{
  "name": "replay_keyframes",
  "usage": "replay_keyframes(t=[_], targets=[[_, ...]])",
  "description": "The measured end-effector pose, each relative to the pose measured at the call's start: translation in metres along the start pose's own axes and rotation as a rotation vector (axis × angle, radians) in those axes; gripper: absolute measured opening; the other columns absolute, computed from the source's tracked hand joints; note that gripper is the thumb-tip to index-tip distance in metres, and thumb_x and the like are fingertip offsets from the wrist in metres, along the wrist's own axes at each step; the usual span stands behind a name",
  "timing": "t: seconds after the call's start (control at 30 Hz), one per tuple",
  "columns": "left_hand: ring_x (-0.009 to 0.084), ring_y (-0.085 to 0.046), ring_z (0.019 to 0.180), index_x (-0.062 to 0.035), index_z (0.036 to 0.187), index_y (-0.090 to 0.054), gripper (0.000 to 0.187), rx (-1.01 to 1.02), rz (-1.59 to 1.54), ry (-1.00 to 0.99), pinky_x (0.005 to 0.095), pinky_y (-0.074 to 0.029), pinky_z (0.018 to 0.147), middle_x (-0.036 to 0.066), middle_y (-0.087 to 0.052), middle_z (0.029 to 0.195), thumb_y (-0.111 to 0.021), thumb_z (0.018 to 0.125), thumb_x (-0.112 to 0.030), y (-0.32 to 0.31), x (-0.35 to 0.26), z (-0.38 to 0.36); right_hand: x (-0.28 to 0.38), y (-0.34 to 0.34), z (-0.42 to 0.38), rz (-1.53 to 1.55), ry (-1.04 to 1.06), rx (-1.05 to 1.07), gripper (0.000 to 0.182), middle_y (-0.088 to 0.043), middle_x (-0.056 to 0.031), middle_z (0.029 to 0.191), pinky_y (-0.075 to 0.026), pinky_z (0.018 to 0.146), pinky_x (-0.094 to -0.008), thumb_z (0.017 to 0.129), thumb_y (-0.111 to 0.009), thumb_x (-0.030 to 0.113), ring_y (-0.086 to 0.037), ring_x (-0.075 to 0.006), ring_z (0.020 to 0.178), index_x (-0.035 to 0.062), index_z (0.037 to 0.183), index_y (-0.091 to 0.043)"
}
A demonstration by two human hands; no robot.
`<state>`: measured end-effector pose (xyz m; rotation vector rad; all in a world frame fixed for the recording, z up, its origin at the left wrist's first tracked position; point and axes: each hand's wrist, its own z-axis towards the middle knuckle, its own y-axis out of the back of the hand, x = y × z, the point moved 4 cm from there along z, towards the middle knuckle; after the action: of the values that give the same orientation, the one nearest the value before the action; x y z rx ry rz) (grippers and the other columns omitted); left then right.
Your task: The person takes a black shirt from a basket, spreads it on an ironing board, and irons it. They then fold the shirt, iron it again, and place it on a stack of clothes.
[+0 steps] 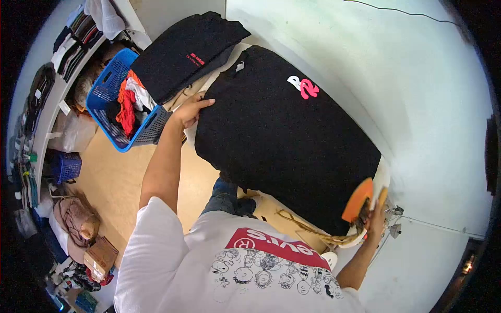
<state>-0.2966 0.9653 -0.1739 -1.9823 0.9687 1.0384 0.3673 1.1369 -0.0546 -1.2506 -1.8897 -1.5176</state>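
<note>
A black T-shirt [282,130] with a white and pink letter print lies spread over a pale padded ironing board. My left hand [192,109] is closed on its near left edge, thumb on top; the fingers beneath are partly hidden. At the board's right end my right hand [374,221] is wrapped around the handle of an iron [358,200]. The iron is tipped up, its orange pointed face showing. From near it a tan cord [313,233] runs along the board's near edge.
Another black garment [188,52] with red lettering lies at the board's left end, partly over a blue basket [95,94] holding red and white clothes. Shelves of folded clothes [78,39] line the left wall. A cardboard box [100,256] is on the floor. White walls border the board.
</note>
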Motion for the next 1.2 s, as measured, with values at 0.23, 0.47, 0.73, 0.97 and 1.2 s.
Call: replay_keyframes(t=[0.23, 0.47, 0.73, 0.97, 1.2], targets=[[0.0065, -0.040, 0.071, -0.0124, 0.085, -0.044, 0.021, -0.274, 0.257, -0.356, 0.0232, -0.035, 0.063, -0.004, -0.044, 0.077, -0.065, 0.089, -0.015, 0.017, 0.013, 0.007, 0.140, -0.253, -0.040, -0.225, 0.248, 0.589, 0.037, -0.059, -0.0026, 0.070, -0.043, 0.051, -0.0295, 0.089, -0.063, 0.039, -0.055, -0.0130, 0.057, 0.0026, 0.097, -0.065], [0.0139, -0.054, 0.074, -0.0017, 0.091, -0.056, 0.014, -0.619, 0.557, -0.629, 0.0266, -0.045, 0.070, 0.008, -0.056, 0.079, -0.064, 0.089, -0.013, 0.035, -0.003, -0.021, 0.217, -0.441, -0.179, -0.605, 0.890, 0.964, 0.050, -0.068, -0.0201, 0.100, -0.052, 0.081, -0.0448, 0.087, -0.058, 0.051, -0.067, -0.0354, 0.092, 0.0080, 0.110, -0.067], [0.0068, -0.045, 0.065, -0.0012, 0.089, -0.055, 0.008, -0.398, 0.606, -0.543, 0.0233, -0.039, 0.058, 0.000, -0.050, 0.073, -0.057, 0.095, -0.007, -0.026, 0.011, -0.100, 0.161, -0.343, -0.080, -0.612, 0.669, 0.632, 0.058, -0.067, -0.0190, 0.103, -0.051, 0.084, -0.0439, 0.087, -0.057, 0.053, -0.065, -0.0359, 0.095, 0.0090, 0.125, -0.058], [0.0280, -0.054, 0.089, -0.0050, 0.086, -0.059, 0.026, 0.175, 1.120, -0.639, 0.0422, -0.040, 0.081, 0.010, -0.057, 0.090, -0.077, 0.074, -0.019, -0.170, 0.069, -0.120, 0.022, -0.053, 0.107, -0.205, 0.104, -0.016, 0.041, -0.052, 0.0011, 0.060, -0.038, 0.042, -0.0261, 0.090, -0.059, 0.047, -0.049, -0.0109, 0.046, 0.0067, 0.094, -0.066], [0.0306, -0.050, 0.099, -0.0055, 0.090, -0.059, 0.027, 0.357, 1.364, -0.595, 0.0441, -0.038, 0.086, 0.012, -0.052, 0.101, -0.074, 0.068, -0.011, -0.184, 0.083, -0.123, -0.002, 0.004, 0.067, -0.101, -0.045, 0.108, 0.041, -0.044, 0.0034, 0.056, -0.031, 0.036, -0.0246, 0.089, -0.061, 0.050, -0.040, -0.0069, 0.040, 0.0088, 0.090, -0.061]])
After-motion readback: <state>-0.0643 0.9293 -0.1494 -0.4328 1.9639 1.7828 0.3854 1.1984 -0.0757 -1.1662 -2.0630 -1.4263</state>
